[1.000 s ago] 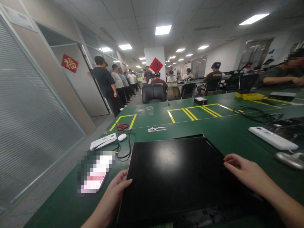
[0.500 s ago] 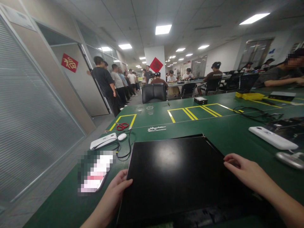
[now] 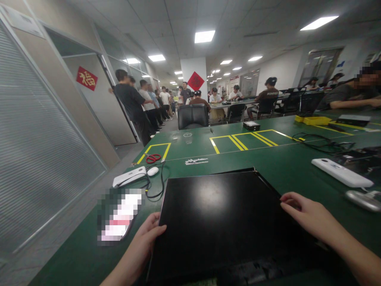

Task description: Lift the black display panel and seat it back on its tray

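Note:
A glossy black screen panel (image 3: pixel 220 222) lies in front of me, reflecting a ceiling light. Along its far and right edges, part of a black frame (image 3: pixel 258 174) shows from beneath. My left hand (image 3: pixel 149 232) grips the panel's left edge, thumb on the top face and fingers tucked out of sight below. At the right edge, my right hand (image 3: pixel 303 210) pinches the rim between thumb and curled fingers. Some bare parts along the panel's near edge are dark and hard to make out.
On the green table (image 3: pixel 184 171) to the left are a blurred-out phone (image 3: pixel 122 216), a white device (image 3: pixel 130 176), a white mouse (image 3: pixel 152 171), a black cable and red scissors (image 3: pixel 153 159). A white power bank-like box (image 3: pixel 342 173) and a silver mouse-shaped object (image 3: pixel 363 200) lie right. People sit and stand beyond.
Both hands and the panel stay in place. In the background, a standing person at the left has shifted slightly.

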### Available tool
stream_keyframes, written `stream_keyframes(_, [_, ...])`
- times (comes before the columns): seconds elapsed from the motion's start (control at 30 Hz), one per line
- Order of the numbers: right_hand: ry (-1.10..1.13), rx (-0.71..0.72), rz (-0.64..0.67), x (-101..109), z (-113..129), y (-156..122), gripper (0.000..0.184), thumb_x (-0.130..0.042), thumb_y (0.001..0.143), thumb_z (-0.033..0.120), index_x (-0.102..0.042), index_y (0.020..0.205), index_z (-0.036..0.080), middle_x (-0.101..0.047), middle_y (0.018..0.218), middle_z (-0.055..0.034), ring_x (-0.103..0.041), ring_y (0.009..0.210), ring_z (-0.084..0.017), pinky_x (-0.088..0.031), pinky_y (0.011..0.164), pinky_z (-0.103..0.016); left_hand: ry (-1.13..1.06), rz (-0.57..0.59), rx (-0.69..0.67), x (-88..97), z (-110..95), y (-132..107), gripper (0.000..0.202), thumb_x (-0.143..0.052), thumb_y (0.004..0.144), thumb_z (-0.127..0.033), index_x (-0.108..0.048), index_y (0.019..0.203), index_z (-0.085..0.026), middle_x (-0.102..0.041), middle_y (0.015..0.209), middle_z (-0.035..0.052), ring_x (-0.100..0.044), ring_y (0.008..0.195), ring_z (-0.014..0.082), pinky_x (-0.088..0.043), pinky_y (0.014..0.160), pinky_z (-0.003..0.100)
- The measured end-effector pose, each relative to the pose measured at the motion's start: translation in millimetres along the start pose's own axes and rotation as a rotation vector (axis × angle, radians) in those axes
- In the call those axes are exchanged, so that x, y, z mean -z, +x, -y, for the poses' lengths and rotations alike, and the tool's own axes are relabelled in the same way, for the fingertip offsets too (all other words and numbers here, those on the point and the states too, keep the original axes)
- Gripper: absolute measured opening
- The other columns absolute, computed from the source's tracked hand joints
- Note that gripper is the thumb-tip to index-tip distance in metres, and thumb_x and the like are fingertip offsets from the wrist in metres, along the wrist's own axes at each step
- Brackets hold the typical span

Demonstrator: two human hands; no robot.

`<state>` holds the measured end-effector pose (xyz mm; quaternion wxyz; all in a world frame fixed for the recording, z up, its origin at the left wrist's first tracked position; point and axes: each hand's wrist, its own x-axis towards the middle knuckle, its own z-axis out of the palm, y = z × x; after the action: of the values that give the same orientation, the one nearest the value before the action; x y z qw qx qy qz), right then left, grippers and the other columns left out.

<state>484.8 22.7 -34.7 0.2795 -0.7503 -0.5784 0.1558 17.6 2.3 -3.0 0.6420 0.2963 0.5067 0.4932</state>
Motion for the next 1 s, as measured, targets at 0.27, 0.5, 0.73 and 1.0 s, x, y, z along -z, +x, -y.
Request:
stream_keyframes(0.27, [0.028,-0.004,0.001,-1.3,-0.8,0.0,0.035,-0.055,0.074,0.058,-0.071,0.087,0.030,-0.081,0.088,-0.0043,-0.074,0.081,-0.028,-0.054,0.072,-0.040,-0.023,0.012,-0.005,-1.0,-0.1,-0.9,0.041,-0.089,0.064,-0.020,-0.068,0.099,-0.023,-0.083,0.102,0.0035,-0.078,0.098,0.0300,-0.057,0.090,0.040])
stream_keyframes(0.5, [0.028,0.013,-0.012,-3.2,-5.2,1.5,0.034,-0.056,0.075,0.058,-0.072,0.087,0.030,-0.081,0.087,-0.0039,-0.073,0.076,-0.027,-0.054,0.068,-0.039,0.001,-0.004,0.001,0.9,-0.6,-0.1,0.043,-0.090,0.064,-0.021,-0.069,0.102,-0.022,-0.082,0.105,0.0057,-0.078,0.099,0.0327,-0.059,0.086,0.041])
stream_keyframes(0.73, [0.013,0.016,-0.008,-1.1,-3.7,1.3,0.034,-0.056,0.075,0.058,-0.072,0.085,0.030,-0.081,0.087,-0.0042,-0.074,0.079,-0.028,-0.054,0.070,-0.039,0.012,-0.008,-0.001,0.2,0.1,0.8,0.042,-0.091,0.062,-0.023,-0.070,0.098,-0.023,-0.083,0.100,0.0051,-0.078,0.097,0.0320,-0.059,0.086,0.040])
stream_keyframes(1.0, [0.017,0.005,0.001,0.5,-0.3,0.2,0.035,-0.054,0.074,0.058,-0.071,0.085,0.030,-0.081,0.087,-0.0044,-0.074,0.081,-0.029,-0.053,0.073,-0.041,0.012,-0.012,-0.024,-1.1,2.1,0.9,0.041,-0.090,0.062,-0.023,-0.069,0.098,-0.023,-0.083,0.099,0.0049,-0.078,0.098,0.0323,-0.058,0.088,0.041])
